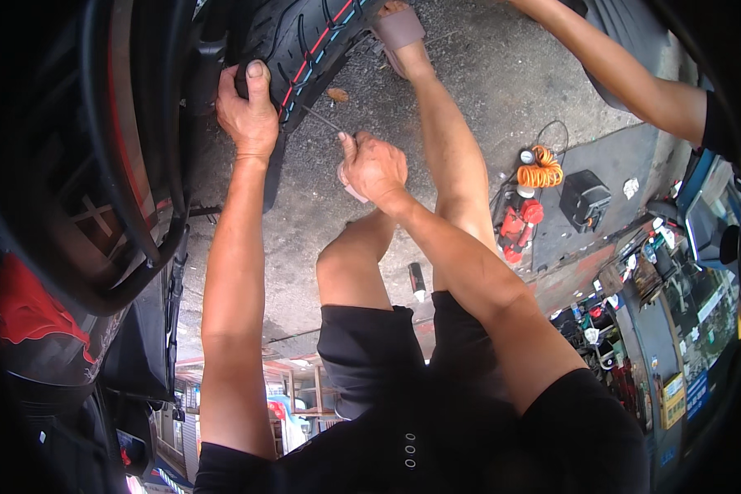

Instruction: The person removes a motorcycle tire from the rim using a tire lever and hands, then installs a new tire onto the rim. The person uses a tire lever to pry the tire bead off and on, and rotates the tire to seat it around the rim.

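Note:
A black tyre [311, 33] with red and blue stripes along its tread hangs at the upper middle. My left hand [247, 111] is wrapped round its edge, thumb raised. My right hand [375, 171] is closed on a hand tool, whose thin metal shaft [325, 123] reaches up to the tread beside my left hand; whether the tip is in the rubber, I cannot tell. The tool's handle is mostly hidden in my fist.
Another person's arm [634, 90] reaches in at upper right. Black vehicle bars [152, 247] fill the left. An orange coiled hose [540, 173], a red tool [519, 226], a black box [584, 198] and a small tube [417, 280] lie right of my legs. Cluttered shelving [667, 329] stands farther right.

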A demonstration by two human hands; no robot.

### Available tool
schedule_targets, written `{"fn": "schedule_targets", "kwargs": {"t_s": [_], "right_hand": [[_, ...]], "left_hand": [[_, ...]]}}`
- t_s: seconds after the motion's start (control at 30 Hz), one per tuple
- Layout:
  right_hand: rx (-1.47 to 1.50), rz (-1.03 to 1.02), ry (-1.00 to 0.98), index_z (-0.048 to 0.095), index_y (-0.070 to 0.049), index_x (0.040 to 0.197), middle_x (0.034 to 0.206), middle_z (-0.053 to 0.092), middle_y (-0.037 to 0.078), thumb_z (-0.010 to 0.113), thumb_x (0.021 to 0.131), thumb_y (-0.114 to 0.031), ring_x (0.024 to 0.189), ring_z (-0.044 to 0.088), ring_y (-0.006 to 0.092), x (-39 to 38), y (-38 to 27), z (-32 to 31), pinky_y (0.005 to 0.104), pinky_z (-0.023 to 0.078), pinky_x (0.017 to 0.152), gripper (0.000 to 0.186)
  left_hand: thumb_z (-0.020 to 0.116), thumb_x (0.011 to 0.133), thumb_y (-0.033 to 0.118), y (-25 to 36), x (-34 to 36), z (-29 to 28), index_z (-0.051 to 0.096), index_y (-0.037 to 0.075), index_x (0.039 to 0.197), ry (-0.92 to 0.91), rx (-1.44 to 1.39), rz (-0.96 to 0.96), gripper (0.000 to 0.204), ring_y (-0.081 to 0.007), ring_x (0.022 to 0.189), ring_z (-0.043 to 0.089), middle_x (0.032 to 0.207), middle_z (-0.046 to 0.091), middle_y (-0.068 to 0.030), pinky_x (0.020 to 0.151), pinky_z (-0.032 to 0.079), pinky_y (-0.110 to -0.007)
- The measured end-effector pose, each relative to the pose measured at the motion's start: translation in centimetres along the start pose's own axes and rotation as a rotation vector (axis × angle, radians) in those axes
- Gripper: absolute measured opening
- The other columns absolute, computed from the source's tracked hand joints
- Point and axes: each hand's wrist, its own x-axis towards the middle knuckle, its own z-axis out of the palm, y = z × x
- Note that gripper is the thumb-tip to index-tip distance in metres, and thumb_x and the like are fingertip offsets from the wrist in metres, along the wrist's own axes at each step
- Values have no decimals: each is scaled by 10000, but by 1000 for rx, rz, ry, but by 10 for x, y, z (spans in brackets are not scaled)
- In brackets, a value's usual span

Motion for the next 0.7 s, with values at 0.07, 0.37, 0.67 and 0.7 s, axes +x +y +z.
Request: {"fn": "schedule_targets", "kwargs": {"t_s": [0.07, 0.37, 0.67, 0.7], "right_hand": [[-68, -35, -31, 670, -57, 958, 897, 735, 226, 431, 1073, -527, 918, 706, 444, 13, 9, -5, 540, 549, 826, 539], [-395, -479, -151, 727, -91, 1009, 912, 754, 175, 414, 1064, -583, 950, 718, 385, 106, 35, -86, 506, 562, 856, 585], [-515, -526, -72, 730, -63, 960, 934, 738, 216, 469, 1040, -604, 948, 695, 420, 131, 36, -107, 510, 548, 868, 606], [-495, -521, -50, 731, -59, 961, 944, 738, 221, 474, 1037, -607, 953, 692, 427, 126, 48, -111, 514, 545, 871, 610]], "left_hand": [[613, 895, 710, 1, 3, 5, 669, -47, 1110, 42, -3, -1, 789, -439, 1017, 673, 1016, 709, -274, 918, 499, -483], [629, 861, 754, 12, -2, 6, 695, -49, 1064, 102, -46, -35, 831, -432, 985, 694, 985, 729, -261, 896, 516, -483], [630, 772, 856, 30, -3, 17, 711, -47, 1147, 124, 14, -87, 981, -454, 1102, 681, 1102, 727, -289, 984, 507, -506], [627, 765, 863, 36, -5, 20, 707, -51, 1164, 124, 5, -94, 1000, -455, 1113, 679, 1115, 725, -291, 992, 505, -509]]}}
